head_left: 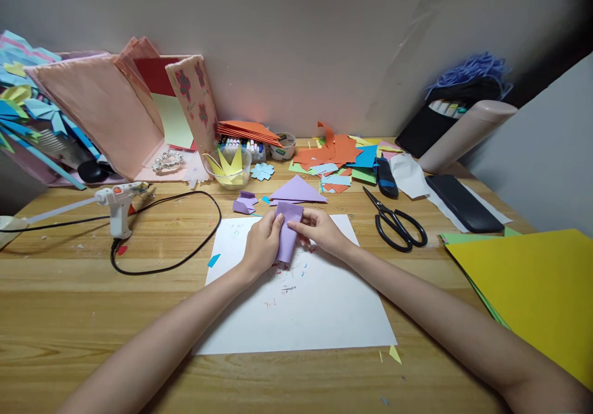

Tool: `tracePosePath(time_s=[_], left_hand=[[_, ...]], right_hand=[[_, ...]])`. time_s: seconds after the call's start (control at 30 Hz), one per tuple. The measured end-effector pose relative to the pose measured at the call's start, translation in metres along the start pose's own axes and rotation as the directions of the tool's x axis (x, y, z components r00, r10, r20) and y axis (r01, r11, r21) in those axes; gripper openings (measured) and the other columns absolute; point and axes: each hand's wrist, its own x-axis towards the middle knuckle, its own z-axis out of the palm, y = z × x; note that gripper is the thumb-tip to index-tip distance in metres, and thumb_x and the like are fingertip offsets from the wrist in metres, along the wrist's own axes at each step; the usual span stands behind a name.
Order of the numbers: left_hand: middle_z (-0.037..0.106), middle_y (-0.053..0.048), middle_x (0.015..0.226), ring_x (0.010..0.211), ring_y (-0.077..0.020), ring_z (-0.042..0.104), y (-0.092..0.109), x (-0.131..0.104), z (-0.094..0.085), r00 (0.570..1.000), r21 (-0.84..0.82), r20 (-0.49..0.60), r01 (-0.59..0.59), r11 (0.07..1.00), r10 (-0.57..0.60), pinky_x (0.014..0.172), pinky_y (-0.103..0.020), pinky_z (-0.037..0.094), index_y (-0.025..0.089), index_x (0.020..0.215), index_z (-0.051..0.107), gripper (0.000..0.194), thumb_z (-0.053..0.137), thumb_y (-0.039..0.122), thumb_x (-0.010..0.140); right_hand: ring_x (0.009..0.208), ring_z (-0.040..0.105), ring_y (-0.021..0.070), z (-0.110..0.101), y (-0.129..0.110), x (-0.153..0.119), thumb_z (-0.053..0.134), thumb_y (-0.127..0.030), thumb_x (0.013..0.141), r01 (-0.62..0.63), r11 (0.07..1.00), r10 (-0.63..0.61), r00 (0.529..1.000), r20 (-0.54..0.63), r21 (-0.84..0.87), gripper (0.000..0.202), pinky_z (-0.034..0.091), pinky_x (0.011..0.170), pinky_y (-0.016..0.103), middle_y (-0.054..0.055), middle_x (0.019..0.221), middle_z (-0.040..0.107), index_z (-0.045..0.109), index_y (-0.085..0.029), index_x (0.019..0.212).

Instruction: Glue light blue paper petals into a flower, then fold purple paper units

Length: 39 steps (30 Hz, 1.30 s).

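Observation:
A folded piece of purple paper (288,236) is held upright over a white sheet (296,321) marked with small coloured specks. My left hand (263,240) grips its left side, thumb near the upper edge. On the right side, my right hand (322,230) pinches the same paper with thumb and fingers. Just behind lies a purple folded triangle (299,190), and left of that a small purple cut piece (245,203). Black-handled scissors (395,219) rest open to the right of the white sheet.
A glue gun (120,210) with a looped black cable stands at the left. Behind are a clear bowl (230,168) with yellow paper and orange scraps (333,151). Yellow sheets (532,278) and a black case (463,204) lie right.

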Motion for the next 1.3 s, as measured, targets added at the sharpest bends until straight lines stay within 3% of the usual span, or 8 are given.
tracePosePath(time_s=[0.27, 0.73, 0.97, 1.13, 1.3], left_hand=[[0.055, -0.001, 0.069, 0.065, -0.0154, 0.049, 0.0003, -0.0003, 0.0011, 1.0, 0.039, 0.017, -0.005, 0.999, 0.004, 0.06, -0.025, 0.034, 0.02, 0.076, 0.049, 0.031, 0.031, 0.039, 0.09], [0.056, -0.002, 0.074, 0.069, -0.0166, 0.05, 0.0003, 0.0009, 0.0012, 0.996, 0.041, 0.084, -0.047, 0.998, 0.044, 0.063, -0.026, 0.035, 0.019, 0.078, 0.049, 0.03, 0.03, 0.039, 0.091], [0.058, -0.002, 0.075, 0.07, -0.0165, 0.051, -0.0002, 0.0011, 0.0014, 0.995, 0.029, 0.091, -0.049, 0.998, 0.046, 0.063, -0.026, 0.035, 0.019, 0.081, 0.052, 0.029, 0.031, 0.038, 0.091], [0.056, -0.001, 0.074, 0.069, -0.0157, 0.051, -0.0016, 0.0011, 0.0015, 0.998, -0.008, 0.047, -0.032, 0.999, 0.033, 0.063, -0.025, 0.035, 0.019, 0.078, 0.051, 0.03, 0.031, 0.038, 0.091], [0.056, -0.001, 0.073, 0.069, -0.0153, 0.05, -0.0027, 0.0031, 0.0024, 0.998, -0.051, 0.058, -0.014, 0.999, 0.017, 0.063, -0.025, 0.036, 0.018, 0.078, 0.051, 0.031, 0.032, 0.04, 0.091]], right_hand=[[0.032, 0.043, 0.0062, 0.0029, -0.0005, -0.0016, 0.054, -0.052, 0.077, -0.051, 0.999, 0.051, 0.997, -0.059, 0.002, 0.038, 0.037, 0.031, 0.017, -0.003, 0.046, 0.054, 0.048, -0.017, 0.064], [0.026, 0.04, 0.0077, 0.0024, -0.0006, -0.0011, 0.047, -0.058, 0.079, -0.014, 0.998, 0.022, 0.992, -0.128, 0.063, 0.055, 0.031, 0.027, 0.018, 0.0, 0.034, 0.047, 0.05, -0.015, 0.046], [0.028, 0.037, 0.0058, 0.0013, -0.0009, 0.0001, 0.041, -0.059, 0.081, 0.021, 0.999, -0.016, 0.992, -0.125, 0.042, 0.057, 0.028, 0.028, 0.018, -0.001, 0.037, 0.047, 0.05, -0.014, 0.048], [0.042, 0.048, 0.0071, 0.0, 0.0015, -0.0021, 0.057, -0.054, 0.074, -0.019, 0.999, 0.019, 1.0, 0.019, -0.03, 0.04, 0.035, 0.037, 0.016, -0.002, 0.053, 0.055, 0.055, -0.014, 0.069], [0.037, 0.046, 0.0069, 0.0025, 0.0011, -0.0048, 0.053, -0.056, 0.077, -0.074, 0.99, 0.07, 0.997, -0.037, -0.117, 0.046, 0.037, 0.037, 0.017, -0.002, 0.045, 0.051, 0.049, -0.014, 0.058]])
